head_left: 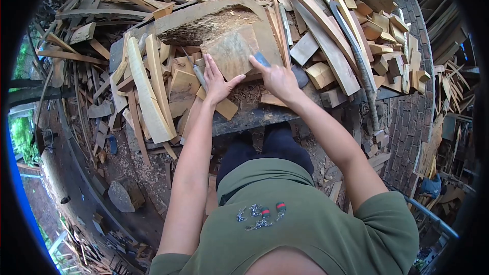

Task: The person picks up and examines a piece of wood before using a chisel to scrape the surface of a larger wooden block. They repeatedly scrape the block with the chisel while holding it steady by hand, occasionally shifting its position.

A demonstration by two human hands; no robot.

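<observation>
Green shirt [310,219] fills the near view, arms reaching forward to a wood block [232,46]. Block sits mid-desk [232,125], against or on a hollowed slab [219,9]; exact contact can't be told. Hands are apart: left hand [218,82] lies spread on block's left near corner, thumb out wide, not wrapped round it; right hand [280,82] is closed on a flat blue piece [262,59] at block's right side, undersides of fingers hidden.

Block looks stiff, solid, fairly heavy, hardly fragile; flat face probably a bit slick if dusty. Best hold likely both side edges, palms opposed, minding rough or splintery grain.

Outward: slim handled tool [199,75] just beside left hand's fingers; wood shavings [249,91] below block; long strips [147,89] left; more planks [326,46] right, then piled offcuts [382,28]. Heaped scrap [107,12] behind, far left.
</observation>
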